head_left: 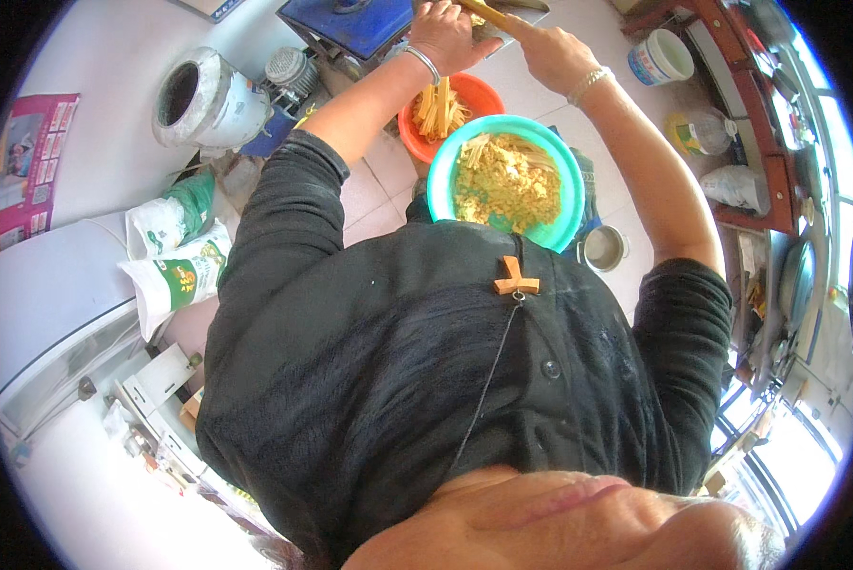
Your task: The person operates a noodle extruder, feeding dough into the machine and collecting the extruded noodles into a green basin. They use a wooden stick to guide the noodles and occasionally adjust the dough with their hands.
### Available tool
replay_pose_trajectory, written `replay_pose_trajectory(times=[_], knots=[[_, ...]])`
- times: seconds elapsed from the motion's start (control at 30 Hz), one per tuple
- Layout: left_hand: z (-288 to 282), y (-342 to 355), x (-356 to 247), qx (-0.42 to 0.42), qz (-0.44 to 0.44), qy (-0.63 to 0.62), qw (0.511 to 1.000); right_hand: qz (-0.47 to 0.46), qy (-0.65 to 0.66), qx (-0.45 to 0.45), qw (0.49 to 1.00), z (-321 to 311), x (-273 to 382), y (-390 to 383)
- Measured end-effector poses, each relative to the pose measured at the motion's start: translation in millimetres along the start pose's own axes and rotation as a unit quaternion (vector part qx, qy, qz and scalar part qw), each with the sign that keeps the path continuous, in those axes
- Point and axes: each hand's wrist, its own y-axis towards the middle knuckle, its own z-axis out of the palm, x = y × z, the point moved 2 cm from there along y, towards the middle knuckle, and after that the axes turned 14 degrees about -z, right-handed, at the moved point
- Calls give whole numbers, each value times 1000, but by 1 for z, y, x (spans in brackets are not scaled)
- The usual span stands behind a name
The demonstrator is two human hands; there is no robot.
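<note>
My left hand (pixel 450 38) is at the top edge beside a blue machine (pixel 339 30), thumb out and fingers apart, lying on or by a crumbly pale mass that it partly hides. My right hand (pixel 553 59) grips a pale wooden stick (pixel 491 19) that slants up toward my left hand. Below my hands, an orange-red bowl (pixel 410 131) holds thick yellow strands (pixel 438 104). Nearer me, a turquoise bowl (pixel 567 180) holds crumbly yellow dough with some strips (pixel 502 185).
A metal drum (pixel 199 100) and motor (pixel 289 71) stand left, with green-and-white sacks (pixel 175 266) by a grey appliance (pixel 42 304). Right are a white bucket (pixel 662 57), plastic jug (pixel 702 135), wooden cabinet (pixel 759 95) and metal pot (pixel 605 249) on the tiled floor (pixel 379 214).
</note>
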Motion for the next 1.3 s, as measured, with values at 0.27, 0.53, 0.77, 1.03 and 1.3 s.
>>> replay_pose_trajectory(times=[0.27, 0.53, 0.77, 1.03, 1.3], knots=[[4, -27, 10, 7, 44, 50, 998, -16, 4, 31, 999, -65, 32, -38], [11, -11, 4, -83, 88, -29, 992, -2, -27, 72, 997, -39, 42, -18], [3, -2, -8, -109, 102, -58, 987, 26, -74, 75, 994, -11, 26, -9], [-2, 5, -20, -140, 140, -25, 980, 34, -80, 68, 994, 0, 26, -1], [-13, 14, -30, -15, 68, 4, 998, 62, 159, 61, 983, -54, 35, -3]])
